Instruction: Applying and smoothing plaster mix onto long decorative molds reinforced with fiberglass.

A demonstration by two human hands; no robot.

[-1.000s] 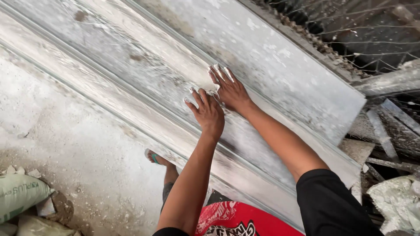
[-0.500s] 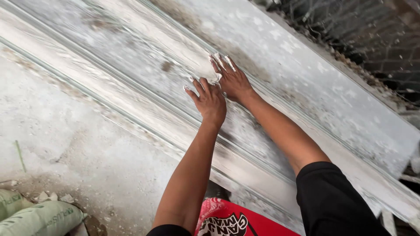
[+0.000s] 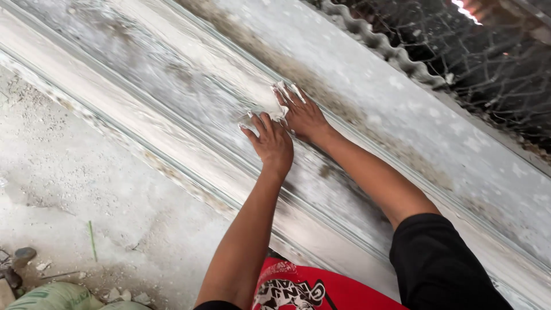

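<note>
Both hands lie flat and spread, gripping nothing, on a long grey-white moulded slab (image 3: 189,86) that runs diagonally across the view. The left hand (image 3: 270,140) presses its palm down just beside the right hand (image 3: 301,115), the two touching near the thumbs. The fingertips (image 3: 281,87) are coated in white paste, and what lies under the palms is hidden. The slab is cut off at both ends. Beyond it, a corrugated sheet edge (image 3: 390,51) and wire mesh (image 3: 476,69) are dark and hard to make out. A green sack (image 3: 54,295) is cut off at the bottom edge, on the dusty floor (image 3: 69,183).
</note>
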